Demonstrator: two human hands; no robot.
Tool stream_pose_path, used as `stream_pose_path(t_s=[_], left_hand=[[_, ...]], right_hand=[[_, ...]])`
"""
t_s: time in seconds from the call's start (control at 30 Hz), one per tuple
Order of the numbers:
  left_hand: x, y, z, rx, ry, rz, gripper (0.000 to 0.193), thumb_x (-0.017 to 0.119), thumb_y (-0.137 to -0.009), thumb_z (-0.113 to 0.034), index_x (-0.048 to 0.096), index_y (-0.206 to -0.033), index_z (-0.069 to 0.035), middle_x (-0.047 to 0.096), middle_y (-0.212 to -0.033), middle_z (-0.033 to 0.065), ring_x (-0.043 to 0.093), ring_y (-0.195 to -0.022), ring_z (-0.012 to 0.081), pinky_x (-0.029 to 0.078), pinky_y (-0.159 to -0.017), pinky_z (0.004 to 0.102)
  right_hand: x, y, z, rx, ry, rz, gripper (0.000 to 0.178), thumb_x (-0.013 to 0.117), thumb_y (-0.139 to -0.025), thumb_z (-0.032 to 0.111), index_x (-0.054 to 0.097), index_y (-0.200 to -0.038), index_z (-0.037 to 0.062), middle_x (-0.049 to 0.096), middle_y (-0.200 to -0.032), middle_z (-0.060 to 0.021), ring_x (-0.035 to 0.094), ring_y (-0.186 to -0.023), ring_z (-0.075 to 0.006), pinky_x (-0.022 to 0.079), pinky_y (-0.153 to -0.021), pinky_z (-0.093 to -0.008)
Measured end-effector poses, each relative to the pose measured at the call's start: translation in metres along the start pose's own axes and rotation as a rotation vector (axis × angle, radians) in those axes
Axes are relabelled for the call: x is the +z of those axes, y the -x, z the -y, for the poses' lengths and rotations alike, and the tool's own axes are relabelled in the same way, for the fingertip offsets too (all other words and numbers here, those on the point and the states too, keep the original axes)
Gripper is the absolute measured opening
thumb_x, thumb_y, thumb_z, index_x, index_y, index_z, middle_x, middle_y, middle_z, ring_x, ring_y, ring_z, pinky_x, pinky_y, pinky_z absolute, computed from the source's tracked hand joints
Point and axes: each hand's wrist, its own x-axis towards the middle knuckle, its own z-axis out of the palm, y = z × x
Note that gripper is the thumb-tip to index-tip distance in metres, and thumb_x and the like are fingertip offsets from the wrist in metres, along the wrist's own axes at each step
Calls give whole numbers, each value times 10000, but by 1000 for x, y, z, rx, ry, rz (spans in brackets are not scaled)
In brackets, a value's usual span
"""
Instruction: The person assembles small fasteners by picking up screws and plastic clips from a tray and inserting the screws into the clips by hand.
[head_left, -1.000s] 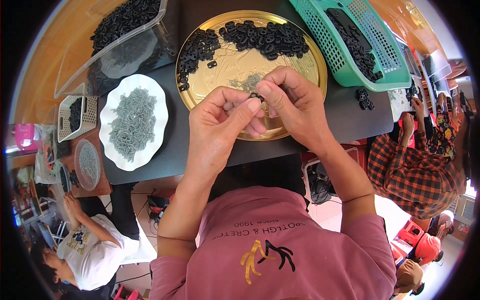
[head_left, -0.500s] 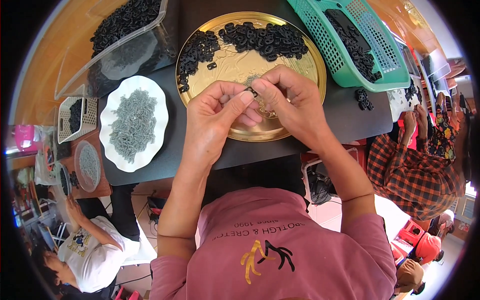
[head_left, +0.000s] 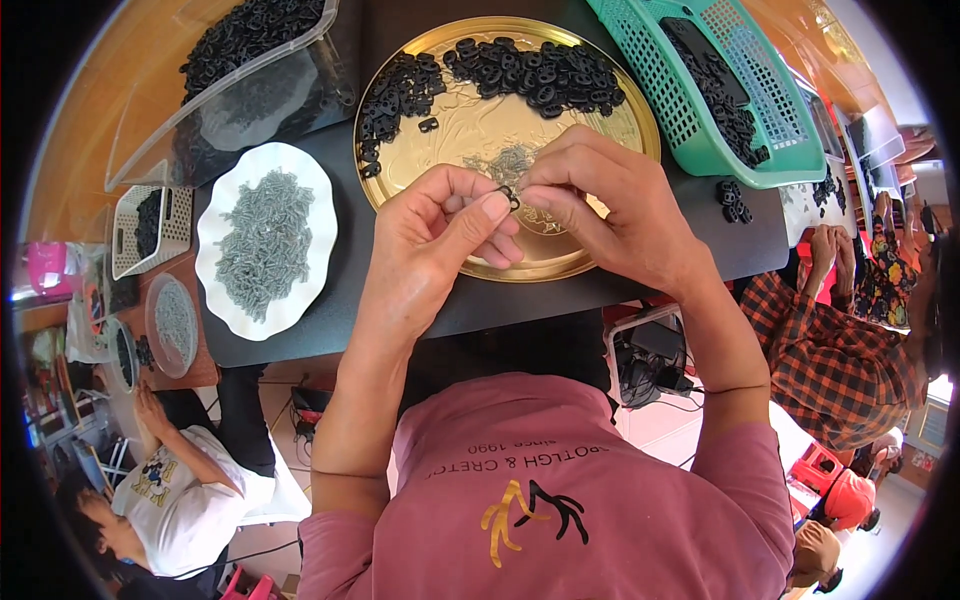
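My left hand (head_left: 425, 235) pinches a small black two-holed part (head_left: 510, 197) between thumb and forefinger, above a round gold tray (head_left: 455, 135). Just right of that part is my right hand (head_left: 620, 205), its thumb and forefinger pressed together; whatever they hold is too small to make out. Along the tray's far side lie many loose black two-holed parts (head_left: 540, 75), and one single part (head_left: 428, 125) sits apart from them. Small silvery pins, screw-like, form a loose pile (head_left: 500, 163) on the tray beyond my fingers.
Left of the tray stands a scalloped white plate (head_left: 212, 265) heaped with silvery pins (head_left: 270, 245). A clear bin (head_left: 250, 105) of black parts is at the far left, a green basket (head_left: 690, 150) at the far right. Other people sit at both sides.
My right hand has drawn back to the right, off the black part, which now shows more fully in my left hand. The left hand stays nearly in place.
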Motion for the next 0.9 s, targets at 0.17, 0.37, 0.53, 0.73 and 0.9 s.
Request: stream_pose_path(t_s=[0.17,0.37,0.53,0.73,0.9], left_hand=[[2,2,-2,14,-36,7,142,605,-910,-95,570,-968,29,635,-788,93,640,-671,137,514,-608,229],[4,2,-1,31,-61,-19,121,611,-901,-71,575,-956,31,636,-779,91,641,-673,133,521,-614,227],[5,1,0,40,-84,-20,105,607,-900,-57,578,-951,30,637,-778,85,635,-669,122,523,-614,225],[6,-2,6,56,-78,-46,90,601,-905,-59,583,-931,25,638,-779,76,629,-665,111,522,-608,221],[-2,-3,5,24,-65,-28,90,591,-911,-57,580,-937,28,639,-783,72,630,-668,111,524,-609,222]], right_hand=[[2,2,4,95,-56,50,62,630,-838,3,602,-893,13,593,-810,-81,570,-710,-188,456,-614,-275],[8,5,10,278,-193,11,61,632,-837,56,605,-879,20,602,-799,-108,605,-700,-259,473,-620,-332],[11,8,8,306,-201,0,64,636,-839,65,611,-870,15,605,-781,-106,602,-687,-247,471,-611,-322],[18,10,6,331,-226,-21,47,621,-857,48,610,-853,3,590,-765,-77,581,-660,-165,449,-587,-266],[19,7,5,348,-166,-2,70,634,-846,69,615,-856,2,602,-762,-110,590,-661,-216,462,-595,-304]])
